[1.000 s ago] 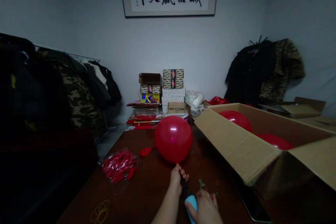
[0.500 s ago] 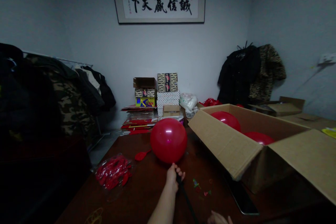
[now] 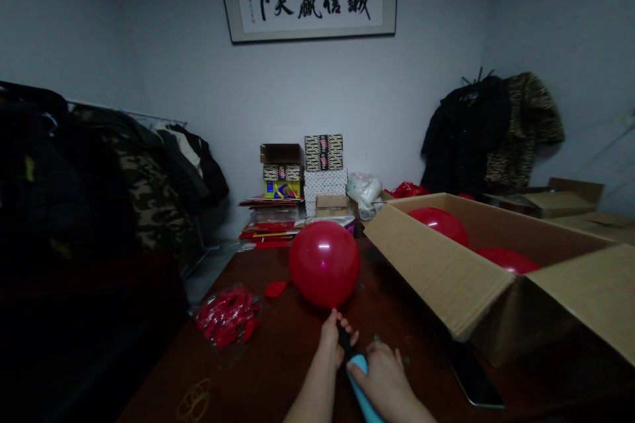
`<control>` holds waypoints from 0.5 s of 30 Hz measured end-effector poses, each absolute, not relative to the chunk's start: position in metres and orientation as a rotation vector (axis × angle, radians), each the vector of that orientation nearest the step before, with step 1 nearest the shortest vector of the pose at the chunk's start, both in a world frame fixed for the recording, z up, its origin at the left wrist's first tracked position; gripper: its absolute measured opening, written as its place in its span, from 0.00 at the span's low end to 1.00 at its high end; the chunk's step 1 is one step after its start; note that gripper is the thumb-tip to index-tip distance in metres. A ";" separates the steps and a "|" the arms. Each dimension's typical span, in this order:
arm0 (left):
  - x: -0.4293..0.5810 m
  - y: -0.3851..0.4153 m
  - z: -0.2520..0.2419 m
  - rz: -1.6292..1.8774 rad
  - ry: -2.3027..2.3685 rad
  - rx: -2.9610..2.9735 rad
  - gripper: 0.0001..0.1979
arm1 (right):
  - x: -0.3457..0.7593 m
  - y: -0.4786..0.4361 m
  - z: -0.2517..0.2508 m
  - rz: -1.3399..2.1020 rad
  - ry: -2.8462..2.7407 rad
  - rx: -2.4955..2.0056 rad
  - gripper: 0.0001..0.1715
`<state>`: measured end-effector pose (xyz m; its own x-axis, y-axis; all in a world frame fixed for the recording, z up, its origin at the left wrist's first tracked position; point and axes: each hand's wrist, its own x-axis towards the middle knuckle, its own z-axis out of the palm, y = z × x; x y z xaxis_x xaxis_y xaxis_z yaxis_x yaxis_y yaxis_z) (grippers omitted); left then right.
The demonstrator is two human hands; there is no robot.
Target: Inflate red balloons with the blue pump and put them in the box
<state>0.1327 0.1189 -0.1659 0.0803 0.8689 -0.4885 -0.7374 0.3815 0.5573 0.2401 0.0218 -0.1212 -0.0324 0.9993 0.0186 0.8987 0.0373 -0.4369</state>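
Observation:
A round, inflated red balloon [image 3: 324,264] stands over the middle of the table, its neck pointing toward me. My left hand [image 3: 337,337] is closed around the black front part of a hand balloon pump [image 3: 366,398], pinching the balloon's neck at its tip. Around the pump's light blue barrel, my right hand [image 3: 385,373] is wrapped, close behind the left one. A limp red balloon [image 3: 275,289] lies just left of the inflated one. Further left is a clear bag of uninflated red balloons [image 3: 228,317].
An open cardboard box [image 3: 436,271] holding inflated red balloons occupies the right side. Beside it lies a dark phone [image 3: 473,373]. Yellowish rubber bands [image 3: 193,403] rest at front left. Stacked boxes [image 3: 325,178] and red paper goods [image 3: 270,231] stand at the back.
My right hand has come up from the bottom edge toward my left hand, bringing the pump's blue barrel into view over the black rod. The view has shifted slightly.

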 end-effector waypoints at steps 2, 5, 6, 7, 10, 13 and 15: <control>0.130 0.119 -0.166 1.198 0.886 0.197 0.14 | 0.232 0.030 -0.124 0.423 -1.996 -1.940 0.25; 0.128 0.120 -0.166 1.212 0.922 0.201 0.15 | 0.226 0.031 -0.130 0.411 -1.991 -1.957 0.25; 0.128 0.120 -0.166 1.216 0.936 0.202 0.15 | 0.225 0.029 -0.130 0.406 -1.994 -1.964 0.26; 0.129 0.121 -0.166 1.217 0.948 0.206 0.15 | 0.226 0.026 -0.131 0.400 -2.002 -1.970 0.26; 0.134 0.121 -0.168 1.218 0.963 0.216 0.14 | 0.233 0.013 -0.130 0.384 -2.046 -1.992 0.28; 0.139 0.122 -0.170 1.222 0.962 0.210 0.14 | 0.248 -0.001 -0.134 0.447 -2.131 -1.997 0.31; 0.140 0.124 -0.170 1.222 0.962 0.206 0.14 | 0.260 -0.010 -0.145 0.471 -2.166 -2.015 0.30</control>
